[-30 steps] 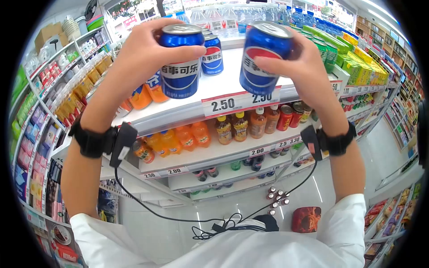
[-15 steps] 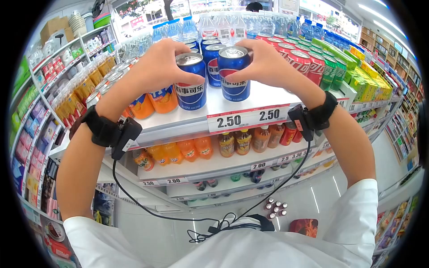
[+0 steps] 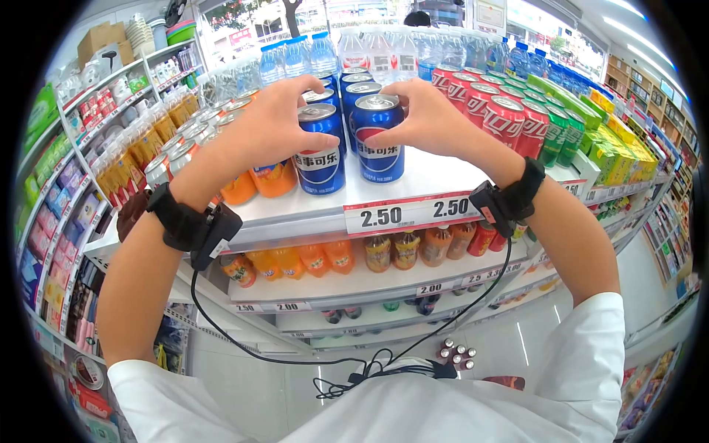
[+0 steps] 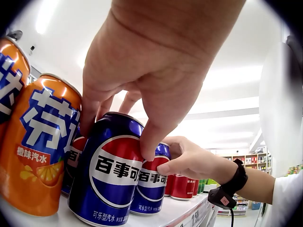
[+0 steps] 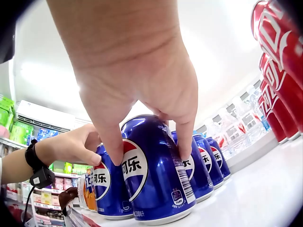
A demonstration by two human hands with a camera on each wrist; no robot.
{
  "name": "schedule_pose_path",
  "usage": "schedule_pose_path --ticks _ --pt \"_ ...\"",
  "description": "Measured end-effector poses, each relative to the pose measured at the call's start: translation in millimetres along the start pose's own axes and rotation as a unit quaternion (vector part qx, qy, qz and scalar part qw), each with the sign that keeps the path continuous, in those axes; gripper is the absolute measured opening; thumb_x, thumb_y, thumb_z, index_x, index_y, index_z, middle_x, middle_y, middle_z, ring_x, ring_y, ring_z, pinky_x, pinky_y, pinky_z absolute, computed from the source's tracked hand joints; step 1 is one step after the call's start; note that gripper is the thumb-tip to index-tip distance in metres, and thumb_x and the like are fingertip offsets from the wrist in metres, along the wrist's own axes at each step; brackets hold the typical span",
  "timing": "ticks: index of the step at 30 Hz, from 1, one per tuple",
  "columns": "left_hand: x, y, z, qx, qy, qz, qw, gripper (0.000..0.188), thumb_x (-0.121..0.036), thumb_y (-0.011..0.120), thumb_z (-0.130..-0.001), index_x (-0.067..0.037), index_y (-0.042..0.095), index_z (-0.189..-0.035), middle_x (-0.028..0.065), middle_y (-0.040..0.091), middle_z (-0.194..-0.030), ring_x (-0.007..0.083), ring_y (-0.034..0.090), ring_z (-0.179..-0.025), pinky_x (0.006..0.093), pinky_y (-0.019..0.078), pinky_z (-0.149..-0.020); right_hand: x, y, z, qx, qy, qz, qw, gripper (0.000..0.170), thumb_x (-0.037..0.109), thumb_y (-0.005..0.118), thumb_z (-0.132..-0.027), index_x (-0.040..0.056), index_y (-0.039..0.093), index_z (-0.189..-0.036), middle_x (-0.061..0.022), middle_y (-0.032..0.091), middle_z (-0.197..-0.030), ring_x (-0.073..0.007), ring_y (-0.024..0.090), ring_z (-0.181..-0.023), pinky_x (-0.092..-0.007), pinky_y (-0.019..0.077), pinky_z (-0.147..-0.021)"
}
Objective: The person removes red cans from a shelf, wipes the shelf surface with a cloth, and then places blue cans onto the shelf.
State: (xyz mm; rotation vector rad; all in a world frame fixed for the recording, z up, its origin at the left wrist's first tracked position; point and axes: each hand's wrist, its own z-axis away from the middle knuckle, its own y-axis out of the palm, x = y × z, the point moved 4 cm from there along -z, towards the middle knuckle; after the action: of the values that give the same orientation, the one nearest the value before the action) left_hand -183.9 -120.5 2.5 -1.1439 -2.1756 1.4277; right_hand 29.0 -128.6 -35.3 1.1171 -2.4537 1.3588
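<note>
Two blue cola cans stand upright side by side at the front of the top shelf. My left hand [image 3: 269, 122] grips the left cola can [image 3: 322, 166], thumb at its front and fingers around the far side. The right cola can [image 3: 382, 164] is held by my right hand [image 3: 436, 118], as the right wrist view also shows, with thumb and fingers on opposite sides of the can [image 5: 158, 170]. More blue cola cans [image 5: 208, 163] form rows right behind these two. Orange soda cans [image 4: 40, 146] stand close on the left.
Red cola cans [image 3: 504, 122] and green cans [image 3: 571, 138] fill the shelf to the right. Water bottles [image 3: 380, 55] line the back. Price labels [image 3: 410, 215] run along the shelf's front edge. A cable [image 3: 281, 358] hangs between my wrists.
Both hands have lowered the two cola cans from above the shelf edge and brought them closer together, onto the shelf at the front of the cola rows. Over the last half second they barely moved.
</note>
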Motion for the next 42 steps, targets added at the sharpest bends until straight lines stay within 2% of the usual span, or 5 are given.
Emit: schedule_pose_path --ticks 4,6,11,18,42 --pt "3 4 3 -0.02 0.01 0.018 1.0 0.069 -0.034 0.083 -0.071 0.0 0.054 -0.124 0.0253 0.059 -0.119 0.0381 0.059 -0.113 0.0429 0.0488 -0.095 -4 3 -1 -0.002 0.002 -0.004 1.0 0.077 0.038 0.086 -0.059 -0.015 0.064 -0.111 -0.0269 0.066 -0.098 -0.0313 0.066 -0.091 -0.0345 0.0536 -0.081" --pt "5 7 3 -0.022 0.01 0.005 1.0 0.071 -0.034 0.082 -0.073 -0.004 0.052 -0.128 0.0229 0.06 -0.116 0.0342 0.059 -0.109 0.0407 0.0492 -0.092 -4 4 -2 -0.02 -0.022 0.039 0.999 0.057 0.023 0.086 -0.067 -0.0097 0.065 -0.109 -0.0146 0.07 -0.086 -0.0172 0.067 -0.073 -0.0271 0.0523 -0.064" --pt "2 8 6 -0.017 0.039 0.007 0.999 0.069 -0.032 0.082 -0.076 -0.005 0.05 -0.131 0.0218 0.061 -0.116 0.0314 0.061 -0.107 0.0403 0.0501 -0.091 8 1 7 -0.026 -0.014 0.11 0.994 0.064 0.028 0.086 -0.068 -0.0058 0.063 -0.117 -0.0148 0.063 -0.093 -0.0206 0.063 -0.085 -0.0309 0.0516 -0.072" --pt "0 9 7 -0.056 0.082 -0.056 0.994 0.054 -0.03 0.082 -0.075 0.003 0.061 -0.112 0.0218 0.064 -0.107 0.036 0.062 -0.101 0.0413 0.0497 -0.089 25 -3 17 -0.049 -0.087 0.176 0.979 0.059 0.036 0.084 -0.072 0.0051 0.064 -0.118 -0.02 0.057 -0.105 -0.0341 0.062 -0.094 -0.0391 0.0523 -0.082" --pt "-5 7 7 -0.053 0.113 -0.071 0.99 0.045 -0.026 0.082 -0.076 0.004 0.065 -0.106 0.0185 0.066 -0.1 0.0324 0.064 -0.095 0.0385 0.0509 -0.086 26 1 27 -0.039 -0.082 0.195 0.977 0.053 0.028 0.078 -0.081 0.0113 0.061 -0.128 -0.0137 0.056 -0.111 -0.0283 0.061 -0.094 -0.0372 0.0515 -0.083"
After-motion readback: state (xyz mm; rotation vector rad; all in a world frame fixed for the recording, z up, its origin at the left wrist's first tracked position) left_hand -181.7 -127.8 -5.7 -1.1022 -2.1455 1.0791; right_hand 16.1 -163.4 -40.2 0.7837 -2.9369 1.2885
